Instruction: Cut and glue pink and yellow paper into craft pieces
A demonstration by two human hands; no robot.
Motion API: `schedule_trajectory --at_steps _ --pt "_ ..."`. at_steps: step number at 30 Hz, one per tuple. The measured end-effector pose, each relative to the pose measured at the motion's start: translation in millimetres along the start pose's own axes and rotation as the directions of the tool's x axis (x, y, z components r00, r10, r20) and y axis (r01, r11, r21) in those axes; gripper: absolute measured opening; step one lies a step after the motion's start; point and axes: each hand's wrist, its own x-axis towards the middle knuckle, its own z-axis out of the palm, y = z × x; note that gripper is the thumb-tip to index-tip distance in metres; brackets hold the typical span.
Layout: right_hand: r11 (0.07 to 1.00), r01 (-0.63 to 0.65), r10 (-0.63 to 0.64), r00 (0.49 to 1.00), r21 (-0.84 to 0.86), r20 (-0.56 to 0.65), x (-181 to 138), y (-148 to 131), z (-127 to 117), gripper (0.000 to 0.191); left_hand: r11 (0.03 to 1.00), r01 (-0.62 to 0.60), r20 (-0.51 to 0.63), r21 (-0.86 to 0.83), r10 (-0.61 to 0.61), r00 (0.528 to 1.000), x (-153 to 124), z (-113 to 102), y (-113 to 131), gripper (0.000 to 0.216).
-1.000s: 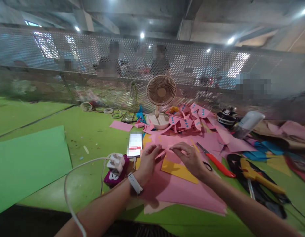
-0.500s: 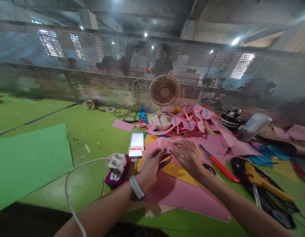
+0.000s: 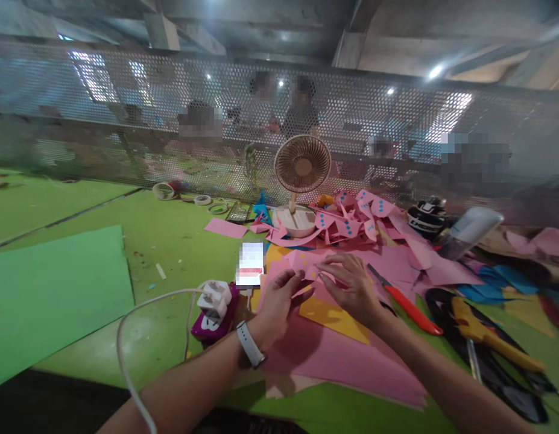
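My left hand (image 3: 279,301), with a white-banded watch on its wrist, has curled fingers gripping a small pink paper piece (image 3: 300,260) that bears yellow dots. My right hand (image 3: 351,286) is at the right side of that piece, its fingers bent and the tips close together. Whatever lies between those tips is too small to make out. Under both hands are a yellow paper sheet (image 3: 336,314) and larger pink paper sheets (image 3: 347,360). Just beyond my left hand lies a lit phone (image 3: 251,263) with a cable plugged in.
On the right lie a red-handled knife (image 3: 412,310) and a yellow glue gun (image 3: 491,337). A small fan (image 3: 301,164) stands behind a heap of cut pink pieces (image 3: 347,223). Left are a purple power block (image 3: 211,330), its white cable, and a green sheet (image 3: 57,295).
My right hand has shifted slightly right, its fingertips moving from the middle of the small pink piece towards its right side. My left hand stays almost still.
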Motion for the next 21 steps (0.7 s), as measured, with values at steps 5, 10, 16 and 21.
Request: schedule_trajectory --at_steps 5,10,16,21 --pt "0.991 0.104 -0.103 0.995 -0.08 0.007 -2 1 -8 0.026 1.0 -0.01 -0.026 -0.016 0.01 1.0 0 1 4 0.023" --pt "0.998 -0.019 0.02 1.0 -0.065 0.005 -1 4 -7 0.02 1.0 0.008 -0.024 0.013 -0.008 1.0 -2 3 4 0.021" --pt "0.994 -0.082 0.083 0.996 -0.073 0.014 2 2 -7 0.029 0.999 0.045 -0.014 0.028 -0.045 0.999 -3 5 4 0.024" --pt "0.983 0.171 -0.167 0.984 -0.059 0.062 0 1 -20 0.031 1.0 0.0 0.029 0.003 0.0 1.0 -1 2 4 0.023"
